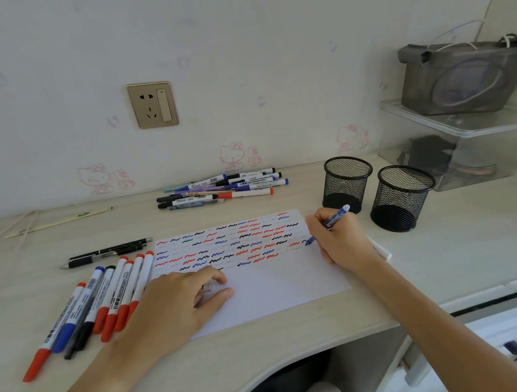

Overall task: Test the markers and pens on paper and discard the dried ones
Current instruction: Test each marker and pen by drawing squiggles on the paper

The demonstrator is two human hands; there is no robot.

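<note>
Head cam, the only view here: the right hand [340, 238] is gripping a blue pen [330, 223] in a normal writing pinch, and its tip is touching the paper [261, 280] at the right end of one of the lower squiggle rows. The left hand [179, 303] is lying on the paper's near-left part, fingers loosely curled — looks like it's pinching a small clear cap, though I can't tell for sure what it is.

The sheet is sitting mid-desk [300, 337], its upper half already filled with red, blue and black squiggles. A fanned group of whiteboard markers [100, 300] is lying just left of it, two black pens [107, 251] behind those, and a mixed pile of pens and markers [223, 188] is waiting near the wall. Two mesh cups [377, 194] are standing to the right.

To do this bit well, I'd say: keep that left hand pressing so the sheet isn't sliding, draw a proper wavy line rather than a dot — dried tips often give one faint stroke then quit — and keep squiggles apart so weak ones show.
</note>
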